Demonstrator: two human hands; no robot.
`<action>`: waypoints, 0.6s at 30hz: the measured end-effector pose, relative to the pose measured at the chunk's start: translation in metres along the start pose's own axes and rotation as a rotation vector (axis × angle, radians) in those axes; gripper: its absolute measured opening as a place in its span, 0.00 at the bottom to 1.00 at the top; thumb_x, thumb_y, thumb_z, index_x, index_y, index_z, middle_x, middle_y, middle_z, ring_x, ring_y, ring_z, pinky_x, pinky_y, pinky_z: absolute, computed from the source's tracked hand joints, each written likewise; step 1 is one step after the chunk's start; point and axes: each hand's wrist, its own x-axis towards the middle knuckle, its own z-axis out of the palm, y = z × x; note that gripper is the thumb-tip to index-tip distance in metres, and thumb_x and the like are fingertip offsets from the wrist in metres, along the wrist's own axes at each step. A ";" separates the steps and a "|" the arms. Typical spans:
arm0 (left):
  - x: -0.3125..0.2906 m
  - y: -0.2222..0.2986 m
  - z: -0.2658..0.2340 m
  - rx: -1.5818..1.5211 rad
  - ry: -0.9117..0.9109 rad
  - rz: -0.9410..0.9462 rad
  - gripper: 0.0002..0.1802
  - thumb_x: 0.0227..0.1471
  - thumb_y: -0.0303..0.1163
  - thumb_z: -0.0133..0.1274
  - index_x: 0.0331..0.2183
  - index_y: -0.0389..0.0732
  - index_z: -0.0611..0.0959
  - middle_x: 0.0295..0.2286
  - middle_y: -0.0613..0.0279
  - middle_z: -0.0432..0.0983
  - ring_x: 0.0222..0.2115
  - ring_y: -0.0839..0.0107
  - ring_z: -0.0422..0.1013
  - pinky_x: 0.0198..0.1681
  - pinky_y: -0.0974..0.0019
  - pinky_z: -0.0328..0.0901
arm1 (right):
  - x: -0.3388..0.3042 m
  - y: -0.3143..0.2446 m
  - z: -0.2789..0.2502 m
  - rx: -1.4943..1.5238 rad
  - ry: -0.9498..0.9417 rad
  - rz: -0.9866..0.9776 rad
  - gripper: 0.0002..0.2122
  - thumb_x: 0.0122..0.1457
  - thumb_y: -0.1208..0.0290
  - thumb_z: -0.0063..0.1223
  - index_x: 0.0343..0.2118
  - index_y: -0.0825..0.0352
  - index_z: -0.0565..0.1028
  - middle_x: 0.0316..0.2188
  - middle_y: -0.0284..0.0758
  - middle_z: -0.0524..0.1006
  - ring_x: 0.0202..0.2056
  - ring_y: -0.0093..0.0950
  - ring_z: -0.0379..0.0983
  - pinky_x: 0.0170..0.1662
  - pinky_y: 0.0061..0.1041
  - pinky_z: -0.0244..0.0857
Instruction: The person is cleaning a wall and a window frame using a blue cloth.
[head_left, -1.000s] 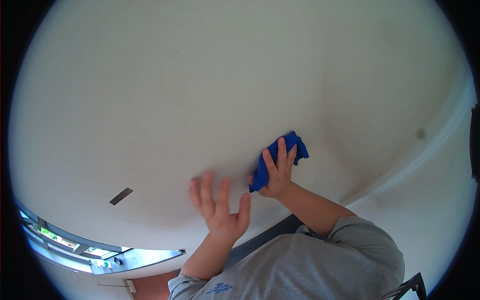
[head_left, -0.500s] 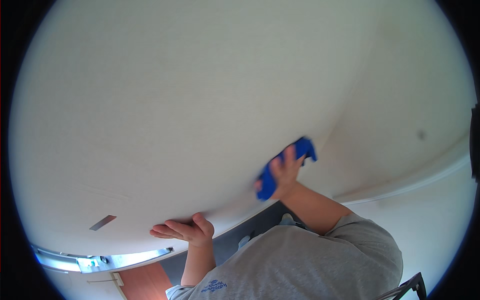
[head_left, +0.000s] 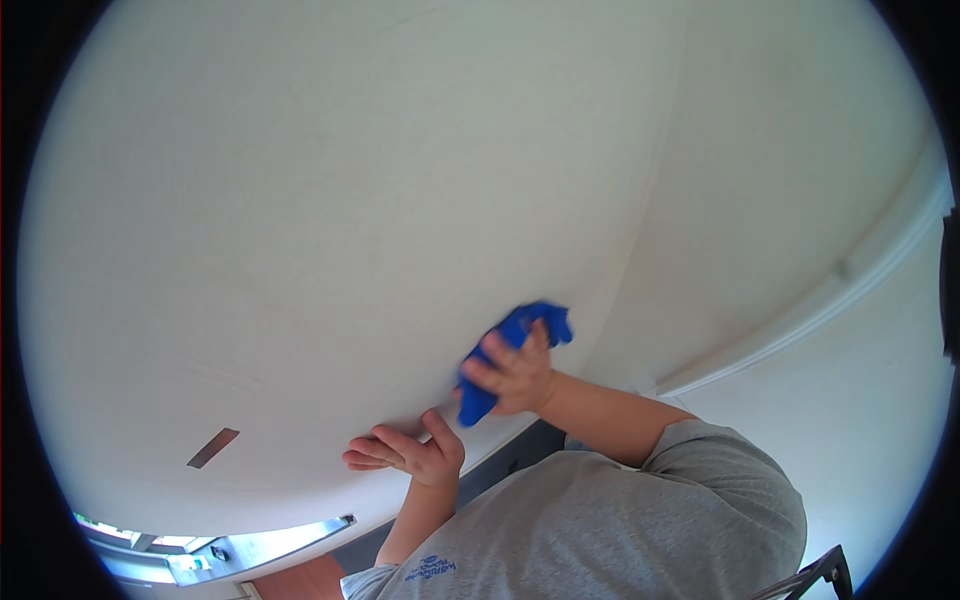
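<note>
A bunched blue cloth (head_left: 512, 327) lies flat against a broad white wall-like surface (head_left: 330, 220). Over the cloth, my right hand (head_left: 518, 374) presses it to that surface, its fingers slightly blurred. Lower and to the left is my left hand (head_left: 418, 455), holding nothing. Its fingers are stretched out and rest on or very close to the same surface; the exact contact is hidden. The two hands are only a short way apart.
A small dark rectangular strip (head_left: 213, 448) marks the surface at lower left. To the right, a second pale wall meets it in a corner, with a white moulding (head_left: 800, 335) along it. A bright window-like opening (head_left: 270, 545) and reddish-brown panel (head_left: 300, 580) show below.
My right hand and the blue cloth have shifted left and slightly down. My left hand has moved right and a little up, closer to the cloth. The whole view has turned slightly.
</note>
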 end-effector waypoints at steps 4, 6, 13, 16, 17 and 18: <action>0.003 0.002 0.000 0.059 0.010 0.012 0.41 0.64 0.47 0.40 0.66 0.31 0.47 0.67 0.43 0.28 0.68 0.50 0.20 0.65 0.45 0.16 | 0.024 0.072 -0.025 0.014 0.084 0.241 0.32 0.56 0.49 0.53 0.62 0.60 0.66 0.65 0.51 0.58 0.66 0.57 0.47 0.67 0.57 0.32; 0.003 0.001 0.004 0.064 0.017 0.015 0.41 0.65 0.47 0.39 0.66 0.31 0.46 0.67 0.43 0.28 0.68 0.51 0.20 0.65 0.46 0.16 | 0.036 0.092 -0.033 0.065 0.245 0.387 0.37 0.56 0.48 0.53 0.65 0.66 0.61 0.65 0.56 0.56 0.66 0.60 0.47 0.66 0.59 0.31; 0.003 0.022 0.018 0.048 0.043 -0.115 0.43 0.65 0.51 0.36 0.66 0.31 0.43 0.67 0.43 0.26 0.68 0.52 0.21 0.66 0.45 0.17 | 0.002 -0.005 0.005 -0.001 0.067 0.198 0.32 0.58 0.43 0.47 0.62 0.55 0.67 0.66 0.47 0.58 0.64 0.58 0.50 0.67 0.55 0.31; 0.000 0.036 0.022 0.058 0.037 -0.147 0.44 0.65 0.52 0.35 0.66 0.31 0.42 0.67 0.43 0.25 0.68 0.51 0.20 0.65 0.45 0.17 | -0.003 0.001 -0.002 0.005 0.047 0.098 0.28 0.57 0.44 0.48 0.59 0.49 0.71 0.66 0.40 0.60 0.65 0.55 0.51 0.68 0.53 0.29; -0.002 0.033 0.022 0.051 0.013 -0.158 0.44 0.65 0.51 0.36 0.66 0.30 0.41 0.67 0.43 0.25 0.68 0.51 0.19 0.66 0.45 0.17 | -0.006 0.014 -0.005 -0.004 0.013 0.020 0.26 0.58 0.45 0.48 0.58 0.48 0.72 0.66 0.38 0.61 0.65 0.54 0.50 0.68 0.52 0.28; -0.002 0.030 0.021 0.061 0.017 -0.168 0.44 0.65 0.51 0.36 0.66 0.30 0.41 0.67 0.43 0.25 0.68 0.51 0.19 0.66 0.45 0.17 | -0.014 0.029 -0.007 -0.023 0.005 0.046 0.27 0.58 0.45 0.48 0.59 0.50 0.71 0.66 0.40 0.61 0.66 0.54 0.49 0.68 0.53 0.29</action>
